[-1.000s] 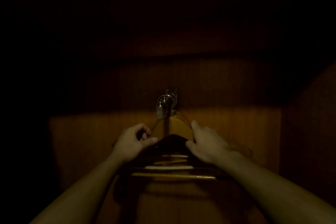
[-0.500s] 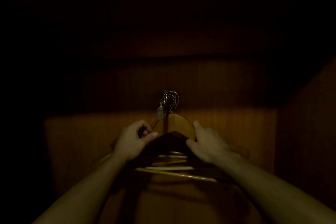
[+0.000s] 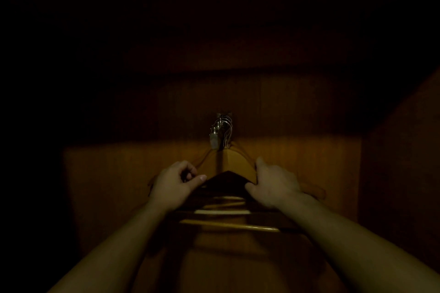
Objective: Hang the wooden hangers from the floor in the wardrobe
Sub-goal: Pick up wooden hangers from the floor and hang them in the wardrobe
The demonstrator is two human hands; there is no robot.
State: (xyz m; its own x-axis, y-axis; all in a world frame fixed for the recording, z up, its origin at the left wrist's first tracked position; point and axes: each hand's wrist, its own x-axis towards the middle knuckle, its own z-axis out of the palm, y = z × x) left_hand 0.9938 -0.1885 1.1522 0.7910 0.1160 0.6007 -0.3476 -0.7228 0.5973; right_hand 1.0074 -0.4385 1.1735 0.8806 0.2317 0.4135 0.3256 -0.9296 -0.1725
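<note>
Hangers (image 3: 238, 164): bunched, hooks up, in the wardrobe (image 3: 304, 162).
Left hand (image 3: 175, 185): my fingers curl round one arm.
Right hand (image 3: 273, 183): fingers clasp the other.

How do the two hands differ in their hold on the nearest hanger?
The left hand curls its fingers into the palm; the right hand lays them flatter over the shoulder. The left hand's thumb shows its nail; the right hand's thumb does not. Both grip the nearest hanger, either side of its peak.
</note>
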